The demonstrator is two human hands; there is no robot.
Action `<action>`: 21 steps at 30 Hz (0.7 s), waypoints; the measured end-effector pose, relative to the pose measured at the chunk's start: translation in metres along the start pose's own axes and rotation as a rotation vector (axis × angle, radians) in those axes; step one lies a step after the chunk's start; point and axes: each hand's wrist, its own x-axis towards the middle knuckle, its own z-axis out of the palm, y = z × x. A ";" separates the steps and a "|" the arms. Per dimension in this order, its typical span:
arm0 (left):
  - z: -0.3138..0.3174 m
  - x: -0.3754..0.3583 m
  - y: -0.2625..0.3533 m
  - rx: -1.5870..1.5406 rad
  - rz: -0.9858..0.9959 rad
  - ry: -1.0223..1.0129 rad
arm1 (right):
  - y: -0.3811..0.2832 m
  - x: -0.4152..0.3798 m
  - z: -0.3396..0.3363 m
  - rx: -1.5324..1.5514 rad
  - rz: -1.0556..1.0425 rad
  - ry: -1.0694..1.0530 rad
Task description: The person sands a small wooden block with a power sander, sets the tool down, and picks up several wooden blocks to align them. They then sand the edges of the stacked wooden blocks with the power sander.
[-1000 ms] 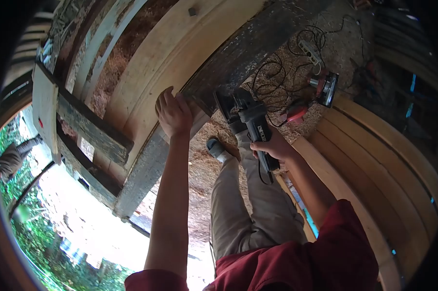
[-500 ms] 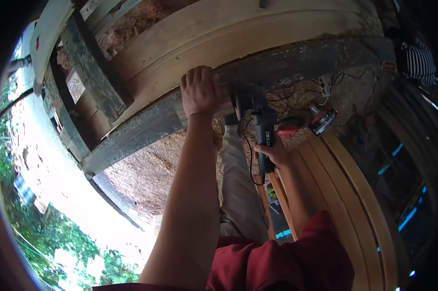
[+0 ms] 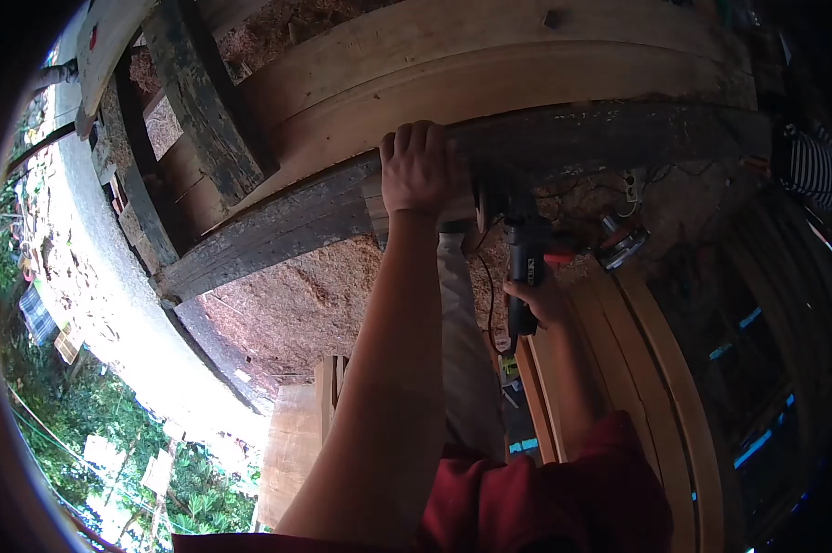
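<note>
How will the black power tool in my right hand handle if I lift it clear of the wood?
The black power tool will probably feel stiff, given its solid-looking body. It may tip head-down, since your right hand grips it toward the opposite end. Its thin cord looks floppy and could trail.

On the right, long pale planks (image 3: 660, 359) lie side by side, and just beyond their far ends sits a power tool with a round base (image 3: 623, 246) (its finer details are lost in shadow). Farther back is a white power strip (image 3: 632, 194), with striped cloth (image 3: 810, 172) at the far right. Sawdust (image 3: 296, 304) covers the ground. At the near left, green foliage (image 3: 204, 493) shows outside, with a checked cloth (image 3: 38, 315) beyond it.
</note>
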 end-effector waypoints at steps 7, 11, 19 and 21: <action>0.000 0.000 0.000 0.015 -0.008 -0.008 | -0.006 0.000 -0.004 -0.048 0.010 0.028; -0.001 0.000 0.001 0.013 -0.020 -0.034 | -0.004 0.002 -0.008 -0.067 0.041 0.012; 0.000 0.000 -0.001 -0.007 -0.011 -0.021 | -0.007 0.002 -0.004 -0.032 0.028 0.009; 0.000 0.000 -0.001 0.001 0.008 -0.014 | -0.005 0.002 -0.005 -0.035 0.036 0.011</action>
